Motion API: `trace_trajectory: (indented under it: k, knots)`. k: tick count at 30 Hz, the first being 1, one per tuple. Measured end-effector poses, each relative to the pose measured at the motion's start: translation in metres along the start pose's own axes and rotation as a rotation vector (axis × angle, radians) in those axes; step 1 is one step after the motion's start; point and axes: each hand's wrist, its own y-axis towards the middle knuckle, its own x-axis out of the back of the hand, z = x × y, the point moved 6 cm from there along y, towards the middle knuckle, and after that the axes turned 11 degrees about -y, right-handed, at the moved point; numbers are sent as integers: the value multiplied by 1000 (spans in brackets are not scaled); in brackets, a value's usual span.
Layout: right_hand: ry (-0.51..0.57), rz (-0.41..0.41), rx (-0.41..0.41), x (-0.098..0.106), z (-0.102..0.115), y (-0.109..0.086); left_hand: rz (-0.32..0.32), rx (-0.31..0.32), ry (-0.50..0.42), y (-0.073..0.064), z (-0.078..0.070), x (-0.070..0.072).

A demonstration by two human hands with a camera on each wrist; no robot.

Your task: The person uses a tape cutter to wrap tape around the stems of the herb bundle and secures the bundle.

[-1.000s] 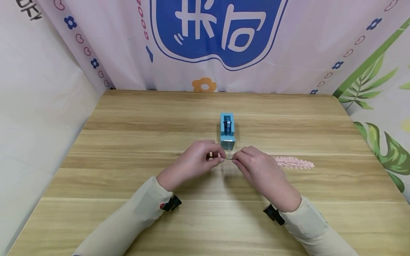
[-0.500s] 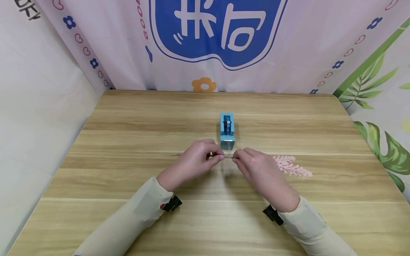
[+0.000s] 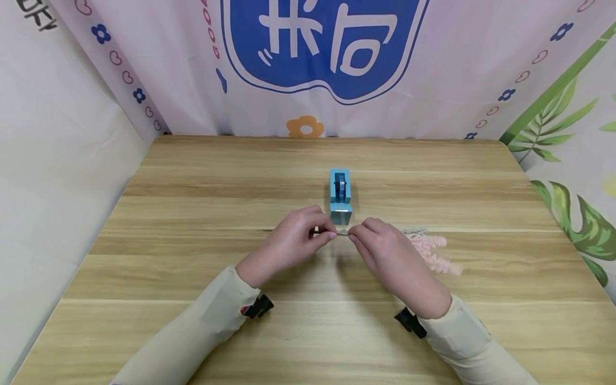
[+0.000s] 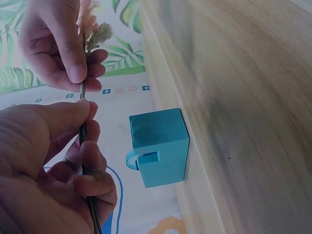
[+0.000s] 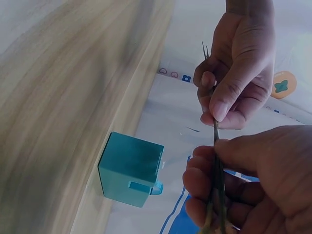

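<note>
left hand [image 3: 297, 235] is pinching thin dark stems [image 5: 216, 131]; right hand [image 3: 392, 256] is gripping them just beside left. feathery pink flower spray [image 3: 430, 250] and grey-green sprig [image 3: 416, 231] are spreading past right hand, over wood-grain table [image 3: 231, 342]. blue boxy tape dispenser [image 3: 340, 209] is standing near both hands, holding round tape roll [image 3: 340, 187] in its hollow.

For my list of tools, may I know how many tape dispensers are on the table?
1. The blue tape dispenser stands on the table, just beyond the gap between the left hand and right hand. No other is visible.
</note>
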Motion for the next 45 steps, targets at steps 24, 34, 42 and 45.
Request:
trace_trajectory:
  k: [24,34,42,45]
  knots:
    - [-50,-59,27,-2,-2,2,21,16,-16,1,4,-4]
    - [-92,-36,51,-3,0,4,8,26,-7,2,4,-5]
    - [-101,-41,41,-2,0,5,4,39,7,3,5,-5]
    - [-92,-36,29,-3,-1,6,9,43,13,3,6,-6]
